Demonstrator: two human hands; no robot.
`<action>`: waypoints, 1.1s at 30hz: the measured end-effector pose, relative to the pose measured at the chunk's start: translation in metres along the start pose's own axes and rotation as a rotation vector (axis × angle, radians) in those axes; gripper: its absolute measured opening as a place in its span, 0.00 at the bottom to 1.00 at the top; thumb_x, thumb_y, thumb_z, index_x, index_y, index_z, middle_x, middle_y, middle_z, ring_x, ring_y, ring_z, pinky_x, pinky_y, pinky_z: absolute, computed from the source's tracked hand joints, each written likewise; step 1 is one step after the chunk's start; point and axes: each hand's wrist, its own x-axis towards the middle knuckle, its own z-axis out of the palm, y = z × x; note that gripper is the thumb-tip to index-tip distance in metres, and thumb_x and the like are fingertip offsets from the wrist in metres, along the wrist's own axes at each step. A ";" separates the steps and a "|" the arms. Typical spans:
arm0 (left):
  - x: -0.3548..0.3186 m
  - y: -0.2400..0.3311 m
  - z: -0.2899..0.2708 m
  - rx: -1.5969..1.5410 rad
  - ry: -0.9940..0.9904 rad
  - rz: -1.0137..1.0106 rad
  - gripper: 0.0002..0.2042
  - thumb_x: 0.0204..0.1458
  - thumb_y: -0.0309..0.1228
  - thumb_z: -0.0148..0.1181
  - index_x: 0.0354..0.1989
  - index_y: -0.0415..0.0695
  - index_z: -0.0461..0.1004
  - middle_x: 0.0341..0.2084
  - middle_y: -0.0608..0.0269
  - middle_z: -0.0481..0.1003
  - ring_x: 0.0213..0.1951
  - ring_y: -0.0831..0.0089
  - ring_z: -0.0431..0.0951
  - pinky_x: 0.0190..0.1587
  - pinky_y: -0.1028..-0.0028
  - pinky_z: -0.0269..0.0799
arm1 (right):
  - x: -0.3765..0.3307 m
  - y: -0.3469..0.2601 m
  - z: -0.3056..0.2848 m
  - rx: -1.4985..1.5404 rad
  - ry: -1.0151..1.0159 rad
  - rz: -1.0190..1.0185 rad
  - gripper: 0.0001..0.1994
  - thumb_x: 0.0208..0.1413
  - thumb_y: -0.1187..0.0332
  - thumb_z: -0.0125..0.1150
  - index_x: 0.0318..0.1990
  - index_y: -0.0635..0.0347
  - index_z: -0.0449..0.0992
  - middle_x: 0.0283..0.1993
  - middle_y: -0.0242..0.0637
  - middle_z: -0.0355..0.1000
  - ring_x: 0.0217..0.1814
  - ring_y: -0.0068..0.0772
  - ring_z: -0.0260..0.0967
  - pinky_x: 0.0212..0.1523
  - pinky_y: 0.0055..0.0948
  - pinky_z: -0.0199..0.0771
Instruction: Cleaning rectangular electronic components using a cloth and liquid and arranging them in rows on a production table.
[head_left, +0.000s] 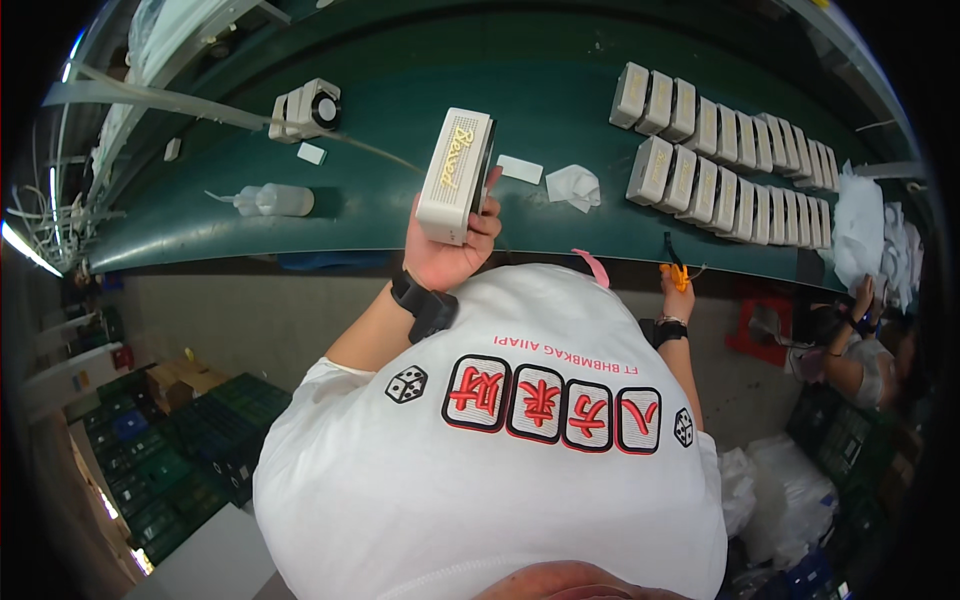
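Note:
My left hand [446, 255] grips a white boxy device [456, 175] with a perforated grille front, gold lettering and a dark side, raised above the green bench's near edge. The fingers wrap its right side and lower end. At the same edge, further right, my right hand [678, 296] is closed on a small orange-handled tool [676, 274] with a black tip; its exact kind is unclear. Between the hands, a flat white piece [520, 169] and a crumpled white cloth [574, 187] lie on the green bench [400, 90].
Two rows of similar white devices [703, 190] stand at the right. More devices [300, 110], a small white piece [311, 153] and a squeeze bottle [270, 200] are at the left. A person's hand [862, 298] touches white plastic wrap [858, 225] at far right.

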 end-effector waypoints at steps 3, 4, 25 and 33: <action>0.007 0.003 0.003 0.087 -0.127 -0.068 0.32 0.53 0.47 0.52 0.65 0.42 0.61 0.39 0.60 0.71 0.39 0.66 0.73 0.43 0.70 0.76 | 0.005 0.005 0.008 0.125 0.078 0.031 0.13 0.55 0.75 0.64 0.49 0.60 0.74 0.44 0.34 0.76 0.43 0.24 0.74 0.44 0.22 0.73; 0.009 0.003 0.004 0.134 -0.172 -0.089 0.33 0.53 0.48 0.52 0.65 0.42 0.60 0.40 0.60 0.71 0.39 0.66 0.74 0.44 0.69 0.76 | 0.006 0.005 0.008 0.131 0.079 0.024 0.13 0.55 0.75 0.64 0.49 0.60 0.74 0.44 0.34 0.76 0.43 0.24 0.74 0.44 0.22 0.73; 0.082 -0.034 0.045 2.138 -0.341 0.649 0.30 0.45 0.21 0.66 0.58 0.42 0.61 0.53 0.55 0.69 0.55 0.64 0.70 0.59 0.66 0.63 | -0.145 -0.261 0.021 -0.064 -0.787 -0.274 0.25 0.52 0.77 0.64 0.59 0.63 0.66 0.54 0.37 0.70 0.53 0.25 0.68 0.52 0.24 0.69; 0.139 -0.095 0.049 1.923 -0.667 0.407 0.30 0.48 0.20 0.64 0.59 0.43 0.58 0.54 0.55 0.69 0.58 0.63 0.68 0.60 0.63 0.64 | -0.155 -0.274 0.009 -0.060 -0.448 -0.681 0.37 0.47 0.78 0.68 0.66 0.62 0.56 0.62 0.39 0.64 0.64 0.31 0.63 0.60 0.31 0.66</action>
